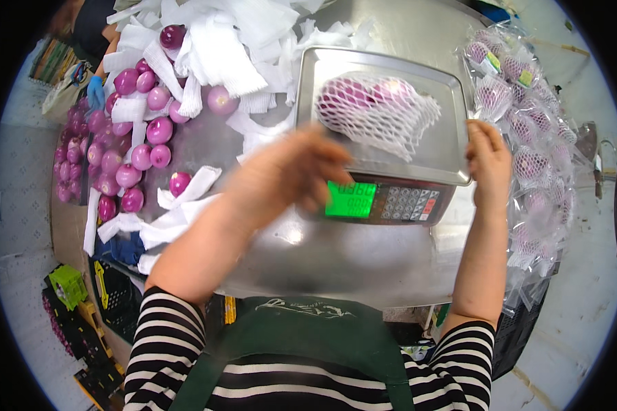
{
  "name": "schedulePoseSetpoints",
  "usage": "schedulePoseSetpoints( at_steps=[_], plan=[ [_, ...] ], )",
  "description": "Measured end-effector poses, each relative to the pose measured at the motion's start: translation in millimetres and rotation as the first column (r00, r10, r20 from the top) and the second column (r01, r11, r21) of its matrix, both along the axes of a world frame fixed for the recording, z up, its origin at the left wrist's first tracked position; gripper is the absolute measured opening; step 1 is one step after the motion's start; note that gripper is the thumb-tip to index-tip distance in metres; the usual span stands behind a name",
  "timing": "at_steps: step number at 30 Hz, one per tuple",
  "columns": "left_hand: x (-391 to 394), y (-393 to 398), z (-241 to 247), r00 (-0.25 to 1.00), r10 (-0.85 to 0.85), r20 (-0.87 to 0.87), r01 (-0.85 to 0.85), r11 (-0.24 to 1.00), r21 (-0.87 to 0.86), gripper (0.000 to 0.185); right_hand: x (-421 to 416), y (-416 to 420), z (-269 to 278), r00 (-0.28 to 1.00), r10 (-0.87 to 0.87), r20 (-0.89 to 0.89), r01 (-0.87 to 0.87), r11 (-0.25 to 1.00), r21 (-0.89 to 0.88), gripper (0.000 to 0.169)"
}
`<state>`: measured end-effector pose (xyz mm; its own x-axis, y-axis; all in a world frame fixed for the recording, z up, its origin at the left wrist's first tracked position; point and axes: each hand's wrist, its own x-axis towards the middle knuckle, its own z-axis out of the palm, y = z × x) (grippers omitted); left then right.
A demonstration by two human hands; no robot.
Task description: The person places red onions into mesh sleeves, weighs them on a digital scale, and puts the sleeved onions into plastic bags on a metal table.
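Observation:
A digital weighing scale (411, 203) stands before me, its display lit green. On its steel tray (445, 149) lie red onions (347, 97) inside a white foam net sleeve (391, 131). Blurred by motion, my left hand (303, 167) hovers over the tray's near left corner, fingers apart and holding nothing that I can see. My right hand (488, 154) is at the tray's right rim with curled fingers; whether it grips the rim or something behind it cannot be told.
Peeled red onions (128, 175) and white foam sleeves (221, 56) cover the steel table's left and back. Clear bags of netted onions (529, 164) are heaped on the right. A co-worker's blue-gloved hand (96, 92) is at far left. Crates (115, 293) stand below.

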<state>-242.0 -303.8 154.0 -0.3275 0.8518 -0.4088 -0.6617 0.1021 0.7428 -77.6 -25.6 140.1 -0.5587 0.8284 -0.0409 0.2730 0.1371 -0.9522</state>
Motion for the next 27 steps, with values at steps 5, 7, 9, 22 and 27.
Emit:
schedulePoseSetpoints(
  at_steps=[5,7,9,22,27],
  plan=[
    [-65.0,11.7,11.5,0.850,0.447,-0.280,-0.459,0.888,0.023,0.044,12.3,45.4,4.7,0.999,0.039,-0.004,-0.039,0.999,0.031,0.052],
    [-67.5,33.0,-2.7,0.837,0.382,-0.393,-0.449,0.889,-0.092,0.051,-12.8,45.9,3.3,0.984,0.135,0.117,-0.135,0.991,-0.008,0.065],
    [-55.0,63.1,-20.1,0.836,0.288,-0.468,-0.441,0.859,-0.261,0.057,-44.1,25.6,-6.8,0.920,0.290,0.265,-0.260,0.955,-0.142,0.079],
    [223.4,198.7,-50.8,0.467,0.059,-0.882,0.163,0.975,0.151,0.052,146.1,100.5,-49.0,0.466,-0.314,-0.827,-0.575,0.603,-0.553,0.057],
    [243.0,287.9,-127.0,0.080,-0.294,-0.952,0.209,0.939,-0.273,0.029,250.9,138.4,-106.2,0.673,-0.438,-0.596,-0.312,0.562,-0.766,0.046]
  ],
)
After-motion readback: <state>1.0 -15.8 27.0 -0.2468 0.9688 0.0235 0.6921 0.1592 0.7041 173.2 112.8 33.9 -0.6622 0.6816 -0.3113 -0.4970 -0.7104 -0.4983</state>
